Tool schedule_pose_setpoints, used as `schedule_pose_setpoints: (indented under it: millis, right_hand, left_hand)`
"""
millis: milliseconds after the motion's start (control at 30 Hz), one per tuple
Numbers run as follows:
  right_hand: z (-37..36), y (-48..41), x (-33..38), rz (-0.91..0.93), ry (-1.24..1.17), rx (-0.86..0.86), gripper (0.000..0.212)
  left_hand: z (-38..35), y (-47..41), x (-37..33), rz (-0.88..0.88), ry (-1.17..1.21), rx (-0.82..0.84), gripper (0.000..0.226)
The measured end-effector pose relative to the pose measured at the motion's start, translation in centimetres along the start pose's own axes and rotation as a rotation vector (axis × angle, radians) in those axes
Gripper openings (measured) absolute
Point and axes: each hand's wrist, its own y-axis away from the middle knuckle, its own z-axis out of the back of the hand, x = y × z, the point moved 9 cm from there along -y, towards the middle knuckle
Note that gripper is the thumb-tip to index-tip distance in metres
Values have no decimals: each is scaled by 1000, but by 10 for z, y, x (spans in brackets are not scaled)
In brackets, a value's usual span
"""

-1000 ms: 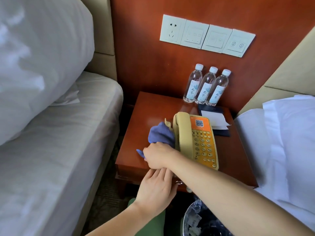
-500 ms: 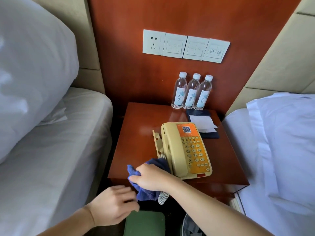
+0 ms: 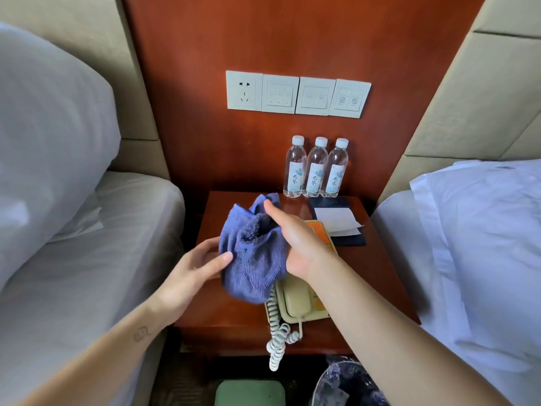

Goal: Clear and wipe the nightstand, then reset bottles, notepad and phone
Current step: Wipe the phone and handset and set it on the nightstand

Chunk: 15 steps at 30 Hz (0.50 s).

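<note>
Reddish glossy wood counter [image 3: 388,276] is carrying all the task items. Cream phone [image 3: 297,300] w/ orange key panel is lying front-centre on the counter, and it's mostly hidden behind the cloth. Its coiled cord [image 3: 276,338] is hanging over the front edge. Blue cloth [image 3: 254,259], ribbed terry and bunched up, is hanging in the air above the phone, off the counter. Dark notepad [image 3: 336,219] w/ white sheets on top is lying back-right on the counter, just beside the phone. 3 clear bottles [image 3: 316,168], white caps and pale labels, are standing upright in a tight row at the back edge against the wood wall panel [image 3: 222,159], just behind the notepad.

L hand [image 3: 193,268] is gripping the cloth's left side, thumb in front and fingers behind the fabric. R hand [image 3: 295,241] is holding the cloth's right side w/ palm turned left and thumb sticking straight up by the top fold. Its fingers are hidden in the fabric. Both hands are hovering above the counter.
</note>
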Motion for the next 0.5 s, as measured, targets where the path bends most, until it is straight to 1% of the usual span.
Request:
schedule_pose_setpoints:
  millis: [67, 167, 200, 267, 333, 367, 400, 433, 500]
  right_hand:
    - [7, 1, -7, -46, -125, -4, 30]
    - [10, 6, -15, -63, -213, 77, 25]
    - [10, 9, -18, -74, -200, 107, 24]
    - [14, 9, -24, -52, -138, 93, 23]
    - [20, 7, -25, -6, -69, 40, 17]
    - [20, 9, -25, 6, -16, 30, 17]
    - [20, 12, -25, 5, 56, 18, 20]
    - [20, 15, -26, -10, 133, 11, 24]
    - [18, 17, -28, -42, 240, 30, 37]
  left_hand:
    - [4, -5, -5, 19, 42, -47, 76]
    - [10, -10, -5, 80, 208, -150, 26]
    - [11, -10, -5, 92, 228, -174, 19]
    - [15, -11, -11, 82, 229, -198, 19]
    - [18, -11, -25, 31, 220, -210, 21]
    - [21, -10, -33, 3, 210, -215, 20]
    - [22, -10, -42, -23, 198, -211, 19]
    - [24, -10, -51, -57, 180, -194, 22]
    - [21, -10, -66, -110, 138, -120, 38]
